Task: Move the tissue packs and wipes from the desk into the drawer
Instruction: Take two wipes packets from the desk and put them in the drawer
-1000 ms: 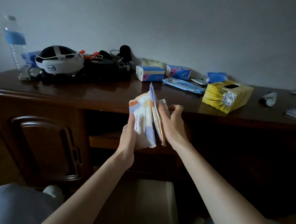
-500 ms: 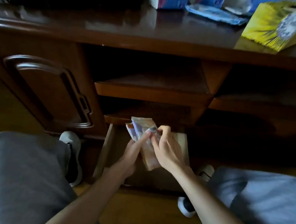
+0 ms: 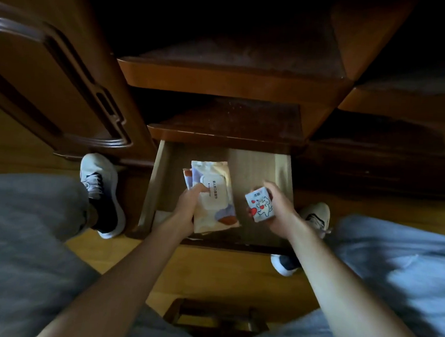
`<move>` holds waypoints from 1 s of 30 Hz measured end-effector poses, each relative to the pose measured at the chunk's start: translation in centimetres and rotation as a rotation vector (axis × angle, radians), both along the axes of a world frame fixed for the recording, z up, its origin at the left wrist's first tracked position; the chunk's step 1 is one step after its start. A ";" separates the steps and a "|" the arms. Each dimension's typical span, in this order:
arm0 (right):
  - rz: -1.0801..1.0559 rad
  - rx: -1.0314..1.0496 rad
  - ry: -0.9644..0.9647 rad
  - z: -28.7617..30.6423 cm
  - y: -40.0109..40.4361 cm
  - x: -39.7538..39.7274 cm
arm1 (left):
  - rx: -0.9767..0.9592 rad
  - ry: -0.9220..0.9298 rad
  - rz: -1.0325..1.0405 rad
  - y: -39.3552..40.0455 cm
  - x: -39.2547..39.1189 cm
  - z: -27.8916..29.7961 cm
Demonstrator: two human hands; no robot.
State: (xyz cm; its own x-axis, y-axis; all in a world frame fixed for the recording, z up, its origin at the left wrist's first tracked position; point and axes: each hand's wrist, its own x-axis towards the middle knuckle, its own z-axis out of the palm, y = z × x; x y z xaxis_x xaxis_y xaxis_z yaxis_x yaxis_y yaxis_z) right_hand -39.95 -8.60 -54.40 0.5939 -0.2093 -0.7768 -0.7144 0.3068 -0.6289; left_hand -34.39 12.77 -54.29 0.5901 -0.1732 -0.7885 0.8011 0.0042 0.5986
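While the left hand point(image 3: 187, 205) grips the wipes packs point(image 3: 214, 196) lengthwise over the drawer point(image 3: 152, 189), the right hand point(image 3: 279, 211) clasps a tissue pack point(image 3: 259, 206) beside them, nearer the drawer's right wall.

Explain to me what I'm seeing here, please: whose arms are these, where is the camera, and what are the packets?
There is no machine here. A person wears a camera on the head, so this single picture looks down past their own arms and grey-clad knees. Below is an open wooden drawer, pulled out from under a dark wooden desk with shelves. The left hand grips a flat cream pack of wipes with a white flap on top; a second pack peeks out from behind it. The right hand holds a small tissue pack printed with a cartoon cat and red hearts. Both hands are over the drawer, seemingly about to put the packs in. The sneakers beside the drawer are the person's feet on the floor.
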 end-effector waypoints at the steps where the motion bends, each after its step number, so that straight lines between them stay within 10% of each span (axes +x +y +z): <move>1: 0.146 -0.065 -0.014 -0.1 0.2 -0.1 | 0.016 0.016 -0.009 -0.1 0.0 0.0; 4: 0.491 -0.205 -0.074 0.0 2.0 0.0 | 0.045 -0.070 -0.054 -1.4 -0.2 -0.3; 13: 0.337 -0.262 -0.050 -1.6 0.5 0.1 | 0.164 -0.195 -0.299 -2.3 -0.7 -2.7; 20: 0.588 -1.098 0.141 -4.9 -0.7 -0.7 | 0.340 -0.249 -0.211 -2.4 0.6 -3.8; 30: 0.895 -1.497 0.258 -5.5 0.4 0.0 | 0.612 -0.592 -0.432 0.2 1.5 -4.3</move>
